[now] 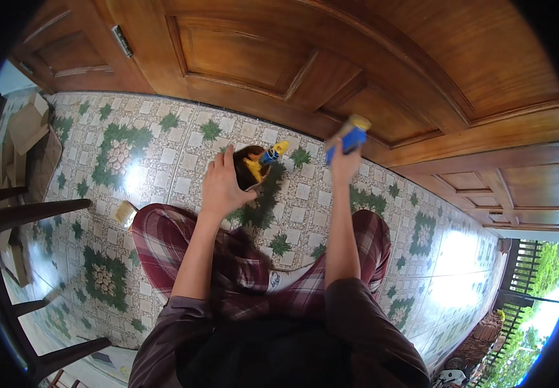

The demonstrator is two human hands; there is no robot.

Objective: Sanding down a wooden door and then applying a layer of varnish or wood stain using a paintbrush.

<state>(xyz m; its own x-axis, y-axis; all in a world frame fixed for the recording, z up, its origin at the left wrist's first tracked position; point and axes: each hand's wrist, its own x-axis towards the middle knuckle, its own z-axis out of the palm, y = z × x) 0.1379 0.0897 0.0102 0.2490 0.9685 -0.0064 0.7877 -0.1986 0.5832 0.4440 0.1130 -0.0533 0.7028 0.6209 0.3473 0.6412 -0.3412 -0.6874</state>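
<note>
My left hand [223,186] curves around the left side of a dark round container [243,184], thumb at its near edge and fingers at its far edge. Inside the container is something yellow and orange [253,167], and a blue and yellow piece [274,153] sticks out past its rim. My right hand [344,163] is closed on a blue block-like object with a yellowish end [354,137], raised off to the right of the container in front of the wooden door. Motion blurs this object, so its exact kind is unclear.
A panelled wooden door [247,58] spans the far side. Patterned tiles [182,129] cover the floor around my crossed legs in plaid trousers [163,246]. A small pale brush-like item [125,214] lies by my left knee. Dark chair legs [40,216] and cardboard [28,123] stand left.
</note>
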